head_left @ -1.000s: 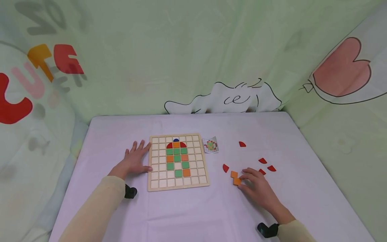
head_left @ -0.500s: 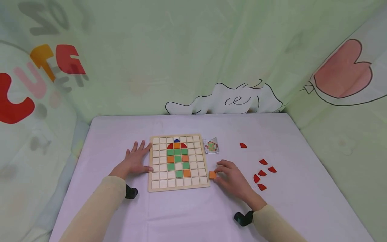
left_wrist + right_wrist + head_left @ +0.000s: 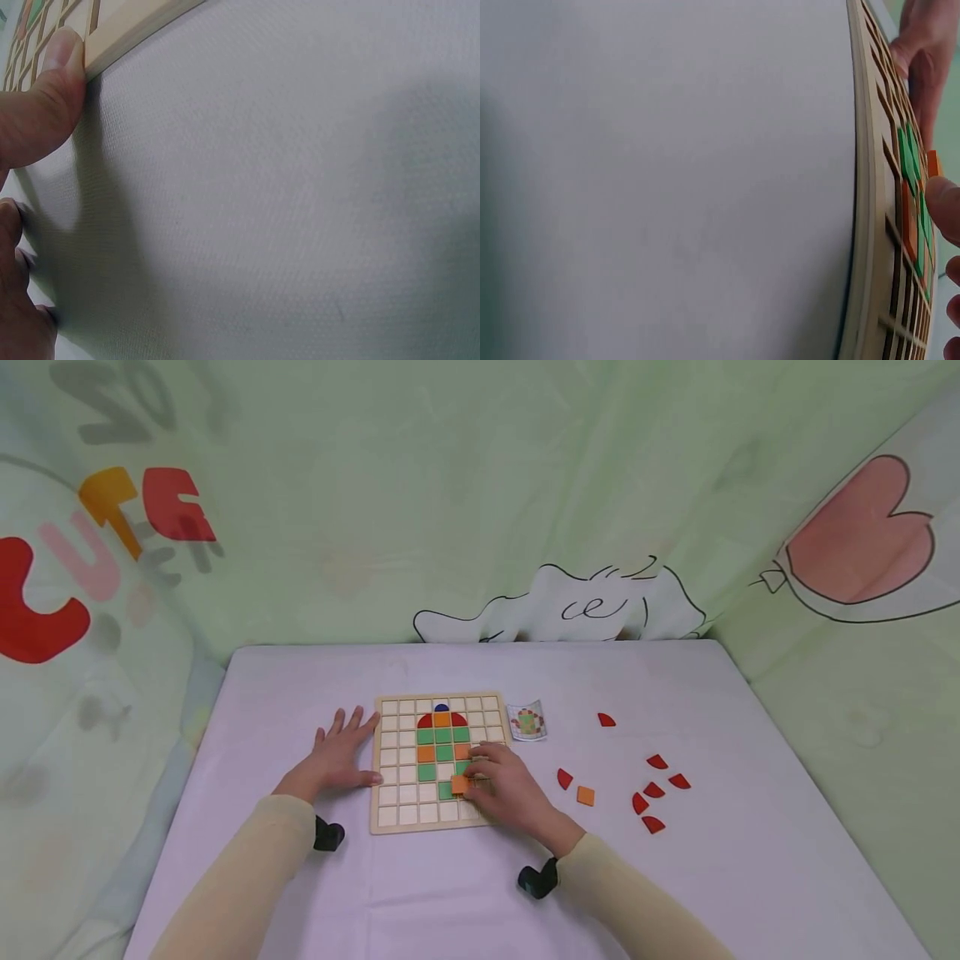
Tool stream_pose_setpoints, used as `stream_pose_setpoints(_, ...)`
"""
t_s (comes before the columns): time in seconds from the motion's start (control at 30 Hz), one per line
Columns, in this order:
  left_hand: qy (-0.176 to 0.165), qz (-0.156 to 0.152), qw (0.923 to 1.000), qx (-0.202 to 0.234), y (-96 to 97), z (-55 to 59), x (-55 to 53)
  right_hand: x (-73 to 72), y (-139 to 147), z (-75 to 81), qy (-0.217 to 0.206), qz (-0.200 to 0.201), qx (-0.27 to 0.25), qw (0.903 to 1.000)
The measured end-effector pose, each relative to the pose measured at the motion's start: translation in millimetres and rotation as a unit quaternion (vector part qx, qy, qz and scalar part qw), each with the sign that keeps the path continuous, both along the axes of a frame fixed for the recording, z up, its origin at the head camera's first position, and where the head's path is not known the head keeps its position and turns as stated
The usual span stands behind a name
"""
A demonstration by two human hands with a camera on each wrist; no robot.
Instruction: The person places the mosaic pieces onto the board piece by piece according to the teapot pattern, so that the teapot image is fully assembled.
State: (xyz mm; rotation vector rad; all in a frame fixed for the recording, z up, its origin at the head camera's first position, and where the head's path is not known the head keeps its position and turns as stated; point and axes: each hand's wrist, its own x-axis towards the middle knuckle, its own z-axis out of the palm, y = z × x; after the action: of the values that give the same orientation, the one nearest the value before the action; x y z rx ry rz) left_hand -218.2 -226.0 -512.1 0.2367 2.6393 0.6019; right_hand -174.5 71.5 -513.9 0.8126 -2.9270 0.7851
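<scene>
A wooden grid board (image 3: 427, 829) lies on the table, with green, orange, red and blue pieces set in its cells. My left hand (image 3: 336, 758) is spread at the board's left edge; in the left wrist view its thumb (image 3: 64, 64) rests on the frame. Over the lower middle of the grid, my right hand (image 3: 513, 789) pinches an orange square tile (image 3: 460, 785) between thumb and fingers. The tile overlaps a green square (image 3: 445, 791) in the head view. The right wrist view shows the thumb (image 3: 943, 206) against the orange tile (image 3: 933, 162).
A small pattern card (image 3: 527, 722) lies by the board's upper right corner. Further right are one loose orange square (image 3: 586, 796) and several red quarter-circle pieces (image 3: 654, 790). A printed curtain (image 3: 480, 510) stands behind the table (image 3: 450, 893).
My right hand has carried one orange tile left from the loose pieces to above the board. The other orange tile stays on the table. My left hand has kept its place.
</scene>
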Motion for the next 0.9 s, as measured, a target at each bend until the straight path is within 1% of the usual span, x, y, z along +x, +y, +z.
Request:
stream_pose_setpoints(0.03, 0.000, 0.000, 1.0000, 0.001, 0.1, -0.2, -0.1, -0.5, -3.9, -0.4, 0.005, 0.005, 0.002, 1.0000)
stream_pose_setpoints(0.13, 0.001, -0.001, 1.0000, 0.002, 0.3, -0.3, -0.8, -1.0, -14.3, -0.2, 0.001, 0.012, 0.006, 0.9999)
stream_pose_setpoints(0.27, 0.001, -0.002, 1.0000, -0.001, 0.4, 0.3, -2.0, -0.4, -25.0, 0.8, -0.010, 0.013, 0.015, 0.9998)
stream_pose_setpoints(0.43, -0.001, -0.003, 1.0000, -0.003, 0.9, 1.4, -3.0, -0.4, -34.6, 0.7, -0.011, 0.012, 0.031, 0.9994)
stream_pose_setpoints(0.57, -0.002, -0.002, 1.0000, -0.005, 1.4, 1.5, -3.3, -0.1, -40.6, 0.5, -0.015, 0.011, 0.034, 0.9992)
stream_pose_setpoints(0.8, -0.001, -0.002, 1.0000, -0.005, 1.1, 0.6, -3.3, 2.1, -47.3, 1.5, 0.001, 0.018, 0.063, 0.9979)
stream_pose_setpoints(0.9, 0.000, -0.002, 1.0000, -0.004, 0.5, -0.2, -3.4, 2.8, -48.0, 1.7, 0.005, 0.016, 0.066, 0.9977)
